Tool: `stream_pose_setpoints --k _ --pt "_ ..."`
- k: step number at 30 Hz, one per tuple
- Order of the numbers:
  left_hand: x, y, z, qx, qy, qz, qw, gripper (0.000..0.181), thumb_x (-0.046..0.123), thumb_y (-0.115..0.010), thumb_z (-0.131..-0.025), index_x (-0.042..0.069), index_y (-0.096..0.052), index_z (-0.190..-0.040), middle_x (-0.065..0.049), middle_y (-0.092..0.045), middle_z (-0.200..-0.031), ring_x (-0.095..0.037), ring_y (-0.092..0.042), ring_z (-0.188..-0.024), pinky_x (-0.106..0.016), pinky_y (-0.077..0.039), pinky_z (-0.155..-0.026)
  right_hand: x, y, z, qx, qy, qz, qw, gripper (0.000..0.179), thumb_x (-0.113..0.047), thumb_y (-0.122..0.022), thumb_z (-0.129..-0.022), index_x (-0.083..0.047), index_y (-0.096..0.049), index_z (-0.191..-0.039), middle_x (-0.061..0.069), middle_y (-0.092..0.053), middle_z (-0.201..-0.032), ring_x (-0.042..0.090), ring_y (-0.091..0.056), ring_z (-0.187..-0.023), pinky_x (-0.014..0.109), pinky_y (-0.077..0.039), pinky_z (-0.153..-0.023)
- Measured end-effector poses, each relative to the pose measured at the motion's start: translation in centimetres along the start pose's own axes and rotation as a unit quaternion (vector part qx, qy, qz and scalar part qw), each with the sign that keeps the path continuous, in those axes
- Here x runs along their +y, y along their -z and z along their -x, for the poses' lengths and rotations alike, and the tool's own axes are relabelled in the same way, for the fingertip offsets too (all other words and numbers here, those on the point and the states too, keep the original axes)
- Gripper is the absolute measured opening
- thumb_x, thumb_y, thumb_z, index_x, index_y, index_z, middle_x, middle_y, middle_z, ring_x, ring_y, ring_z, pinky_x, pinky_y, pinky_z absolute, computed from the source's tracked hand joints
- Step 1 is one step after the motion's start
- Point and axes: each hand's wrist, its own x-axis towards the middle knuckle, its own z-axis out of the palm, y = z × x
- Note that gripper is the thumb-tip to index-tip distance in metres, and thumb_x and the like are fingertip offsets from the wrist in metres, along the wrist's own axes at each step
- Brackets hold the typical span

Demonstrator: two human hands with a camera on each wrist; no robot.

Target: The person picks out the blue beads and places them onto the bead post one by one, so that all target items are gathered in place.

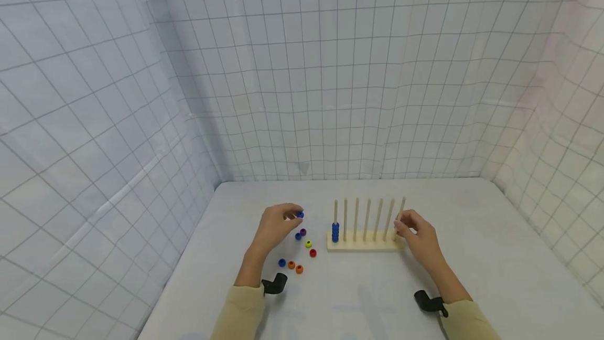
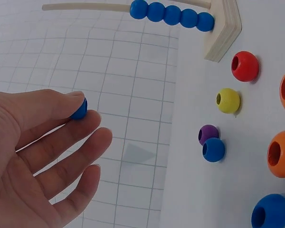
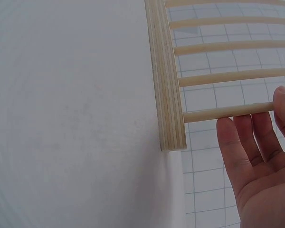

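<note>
My left hand (image 1: pixel 275 226) pinches a blue bead (image 2: pixel 80 112) between thumb and forefinger, raised over the table left of a wooden peg rack (image 1: pixel 365 248). Five or so, stacked, several blue beads (image 2: pixel 172 15) fill the lower part of the rack's leftmost peg (image 1: pixel 336 209). The other pegs are bare. At the rack's far right, my right hand (image 1: pixel 419 236) holds the end peg (image 3: pixel 204 114), with the thumb on one side and the fingertips along the other.
Loose beads lie on the white table (image 1: pixel 349 298) between the left hand and the rack: purple (image 1: pixel 303 232), blue (image 1: pixel 298 236), yellow (image 1: pixel 309 244), red (image 1: pixel 313 253). Nearer me are another blue (image 1: pixel 282 263) and two orange ones (image 1: pixel 291 265). Gridded sheeting (image 1: pixel 349 93) surrounds the table.
</note>
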Motion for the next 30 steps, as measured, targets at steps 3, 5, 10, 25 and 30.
stream_pose_setpoints --k 3,5,10,25,30 --pt "0.5 0.0 0.0 0.01 -0.016 0.002 0.9998 0.024 0.016 -0.076 -0.091 0.013 -0.075 -0.114 0.008 -0.071 -0.094 -0.015 -0.063 -0.091 -0.04 -0.053 -0.085 1.3 -0.2 -0.2 0.002 -0.001 0.002 1.0 0.007 -0.012 -0.066 -0.099 -0.006 -0.064 -0.103 0.008 -0.069 -0.093 0.026 -0.067 -0.085 0.024 -0.056 -0.071" --pt "0.8 -0.1 0.1 0.016 -0.03 0.006 0.9994 0.024 0.015 -0.076 -0.091 0.011 -0.075 -0.114 0.006 -0.072 -0.096 -0.014 -0.063 -0.09 -0.041 -0.054 -0.086 1.7 -0.2 -0.2 0.0 0.0 -0.003 1.0 0.007 -0.013 -0.067 -0.099 -0.008 -0.064 -0.103 0.005 -0.069 -0.093 0.023 -0.067 -0.086 0.024 -0.056 -0.071" --pt "1.3 -0.3 0.2 0.024 -0.044 0.004 0.9987 0.022 0.015 -0.076 -0.091 0.013 -0.075 -0.113 0.007 -0.072 -0.096 -0.012 -0.063 -0.088 -0.041 -0.055 -0.085 1.8 -0.1 -0.1 -0.006 0.002 -0.016 0.9999 0.008 -0.017 -0.067 -0.099 -0.011 -0.064 -0.102 0.003 -0.068 -0.093 0.018 -0.067 -0.085 0.025 -0.057 -0.072" --pt "2.1 -0.8 0.4 0.063 -0.071 0.013 0.9954 0.024 0.014 -0.077 -0.09 0.014 -0.075 -0.114 0.006 -0.072 -0.101 -0.009 -0.064 -0.088 -0.038 -0.056 -0.085 1.4 0.0 0.2 0.001 -0.003 -0.004 1.0 0.007 -0.018 -0.067 -0.099 -0.012 -0.064 -0.101 0.002 -0.069 -0.091 0.018 -0.068 -0.084 0.024 -0.056 -0.072" --pt "2.3 -0.5 0.4 0.073 -0.074 0.02 0.9944 0.024 0.015 -0.076 -0.091 0.016 -0.074 -0.115 0.008 -0.072 -0.102 -0.007 -0.064 -0.089 -0.032 -0.055 -0.085 -1.2 0.1 0.1 -0.003 0.004 -0.011 0.9999 0.008 -0.007 -0.066 -0.098 -0.001 -0.063 -0.102 0.011 -0.068 -0.091 0.029 -0.068 -0.084 0.025 -0.056 -0.071"
